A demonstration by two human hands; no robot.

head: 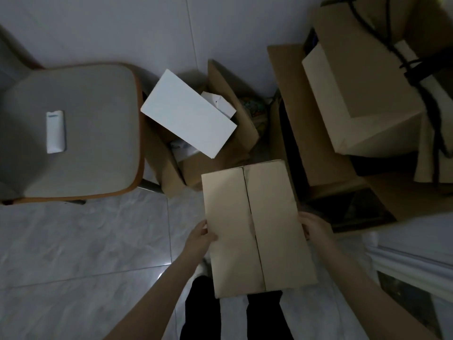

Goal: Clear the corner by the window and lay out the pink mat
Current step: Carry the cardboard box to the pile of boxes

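Closed cardboard box (257, 229) held up over the tiled floor (73, 253), long seam between its two top flaps running away from the body. Left hand (199, 238) clasping the box's left edge, thumb on top, grip grasping the box. Right hand (315, 227) on the box's right edge, fingers curled round it — grip likewise grasping the box. Dark trouser legs (203, 310) visible under the near end of the box.

Beyond the far end of the box, an open carton (220, 153) with flaps raised, a flat white box (188, 114) lying tilted across its mouth and a smaller white box (220, 104) just behind that. Left of the held box, well apart, a chair (71, 131) with a grey seat and orange rim, a small white packet (56, 132) resting in the middle of the seat. Right of the held box, a heap of larger cartons (362, 99) stacked against the wall (122, 28), black cord (416, 67) draped over the upper ones. Near right of the box, a white frame (404, 261) low down — window or door, cannot tell. Pink mat not to be seen anywhere in this dim view.
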